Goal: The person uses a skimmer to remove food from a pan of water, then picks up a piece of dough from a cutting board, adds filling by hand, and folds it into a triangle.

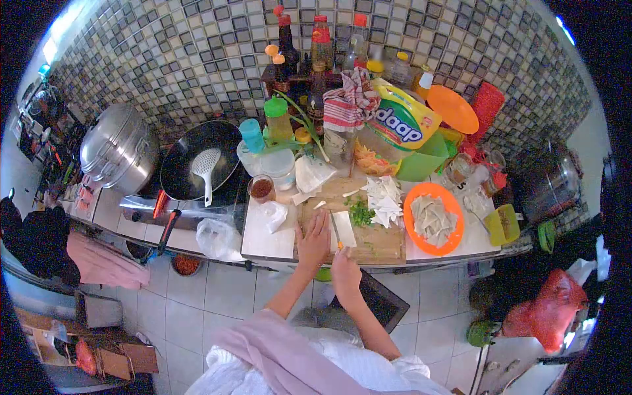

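Observation:
My left hand (315,238) lies flat with its fingers stretched out on the left part of the wooden cutting board (385,253). My right hand (345,268) is closed round the handle of a knife (338,236), whose orange part shows just above the fingers. The blade points away from me, along the left edge of a white sheet (344,229). To the right on the board are chopped greens (360,212) and a pile of white cut pieces (384,201). An orange plate (411,234) beside the board holds pale folded pieces (434,222).
At the left, a black wok (178,164) with a white skimmer (205,164) sits on the stove near a steel pot (118,148). Bottles, a green bowl (421,161) and a yellow Daap bag (403,122) line the back. A glass (262,189) stands left of the board.

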### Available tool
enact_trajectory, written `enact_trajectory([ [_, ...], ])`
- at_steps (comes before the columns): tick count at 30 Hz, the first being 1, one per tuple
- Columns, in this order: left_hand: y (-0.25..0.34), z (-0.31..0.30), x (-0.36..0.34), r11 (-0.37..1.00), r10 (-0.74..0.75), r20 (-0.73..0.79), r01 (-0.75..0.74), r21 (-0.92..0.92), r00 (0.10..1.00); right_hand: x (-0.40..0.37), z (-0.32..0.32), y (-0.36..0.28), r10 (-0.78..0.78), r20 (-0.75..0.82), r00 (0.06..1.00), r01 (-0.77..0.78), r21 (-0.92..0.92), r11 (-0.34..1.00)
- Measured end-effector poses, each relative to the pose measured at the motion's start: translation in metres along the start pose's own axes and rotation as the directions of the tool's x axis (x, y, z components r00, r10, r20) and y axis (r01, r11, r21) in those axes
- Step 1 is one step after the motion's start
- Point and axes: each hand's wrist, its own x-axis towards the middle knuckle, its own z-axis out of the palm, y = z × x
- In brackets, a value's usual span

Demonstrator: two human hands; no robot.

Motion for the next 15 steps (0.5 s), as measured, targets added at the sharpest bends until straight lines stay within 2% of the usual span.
enact_trajectory([
  [2,0.0,0.002,0.0,1.0,-0.003,-0.011,0.003,0.01,1.0,0.007,0.011,0.004,-0.052,-0.1,0.994,0.056,0.035,0.998],
  [3,0.002,0.001,0.0,1.0,0.002,-0.01,-0.002,0.008,1.0,0.009,0.01,0.003,-0.048,-0.102,0.994,0.052,0.035,0.998],
  [5,0.002,-0.002,0.001,0.999,-0.01,-0.007,0.01,0.031,1.0,0.012,0.009,-0.003,0.001,-0.018,1.0,-0.002,-0.016,1.0],
  [9,-0.001,0.009,-0.004,1.0,-0.008,-0.051,0.01,0.028,0.999,-0.021,-0.009,-0.008,0.009,-0.033,0.999,-0.01,-0.013,1.0],
  [12,-0.004,0.011,-0.005,1.0,0.024,-0.091,-0.025,-0.003,0.996,-0.034,-0.019,-0.009,0.058,0.025,0.998,-0.058,0.0,0.998],
  [15,-0.004,0.011,-0.002,0.997,-0.007,-0.104,-0.001,-0.08,0.995,-0.037,-0.018,-0.008,0.053,0.012,0.999,-0.052,-0.079,0.996],
])
